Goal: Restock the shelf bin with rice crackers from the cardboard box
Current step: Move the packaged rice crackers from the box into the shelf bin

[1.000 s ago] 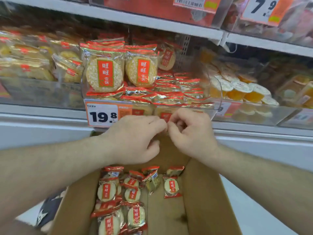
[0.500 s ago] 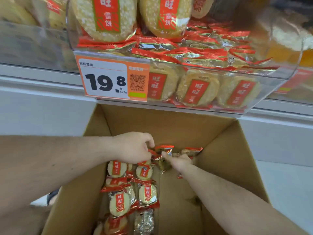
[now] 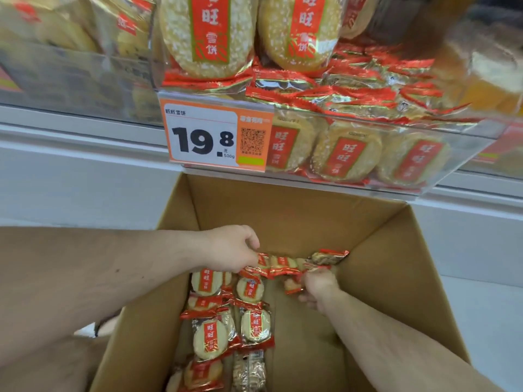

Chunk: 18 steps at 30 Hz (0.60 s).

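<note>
Since half a second ago your left hand (image 3: pixel 232 250) and right hand (image 3: pixel 317 290) barely moved; both grasp rice crackers (image 3: pixel 280 264) inside the cardboard box (image 3: pixel 396 264), gathering for the shelf bin (image 3: pixel 452 154).

The cardboard box (image 3: pixel 297 222) runs off the bottom edge; the right hand's fingertips are hidden.

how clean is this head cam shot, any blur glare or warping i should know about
Head view: the price tag and the cracker packets in the cardboard box read fairly sharp; the top corners smear into blur; the shelf edge bows from wide-angle distortion; the clear shelf bin front hazes the packs behind it; foil wrappers glint; both hands look soft-edged.
</note>
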Motion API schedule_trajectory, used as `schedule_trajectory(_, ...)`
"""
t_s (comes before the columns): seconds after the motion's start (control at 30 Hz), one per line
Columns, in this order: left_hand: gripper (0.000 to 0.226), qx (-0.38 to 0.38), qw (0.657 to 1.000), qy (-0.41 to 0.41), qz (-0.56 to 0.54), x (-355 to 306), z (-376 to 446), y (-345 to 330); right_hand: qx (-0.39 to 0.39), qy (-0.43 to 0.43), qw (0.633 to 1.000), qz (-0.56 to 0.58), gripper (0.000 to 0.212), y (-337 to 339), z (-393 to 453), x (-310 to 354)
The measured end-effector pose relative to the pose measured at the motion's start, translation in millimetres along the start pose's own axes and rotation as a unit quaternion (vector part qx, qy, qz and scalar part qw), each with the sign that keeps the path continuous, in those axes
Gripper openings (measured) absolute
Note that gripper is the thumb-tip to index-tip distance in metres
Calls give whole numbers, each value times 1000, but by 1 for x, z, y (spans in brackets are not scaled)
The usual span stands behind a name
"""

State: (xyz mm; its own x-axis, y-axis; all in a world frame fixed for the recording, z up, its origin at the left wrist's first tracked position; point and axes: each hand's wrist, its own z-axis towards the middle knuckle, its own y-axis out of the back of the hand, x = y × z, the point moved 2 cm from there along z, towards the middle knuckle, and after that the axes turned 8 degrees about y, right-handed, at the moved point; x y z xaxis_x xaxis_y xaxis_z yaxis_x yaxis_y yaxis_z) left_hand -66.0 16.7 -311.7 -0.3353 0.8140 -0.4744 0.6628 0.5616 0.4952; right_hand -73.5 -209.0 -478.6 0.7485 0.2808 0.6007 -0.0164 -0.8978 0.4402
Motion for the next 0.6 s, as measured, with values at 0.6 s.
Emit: schedule_trajectory(0.6, 79, -60, 981, -1, -185, -1, -16, -10, 212, 9, 934, 287, 22, 4, -97, 43)
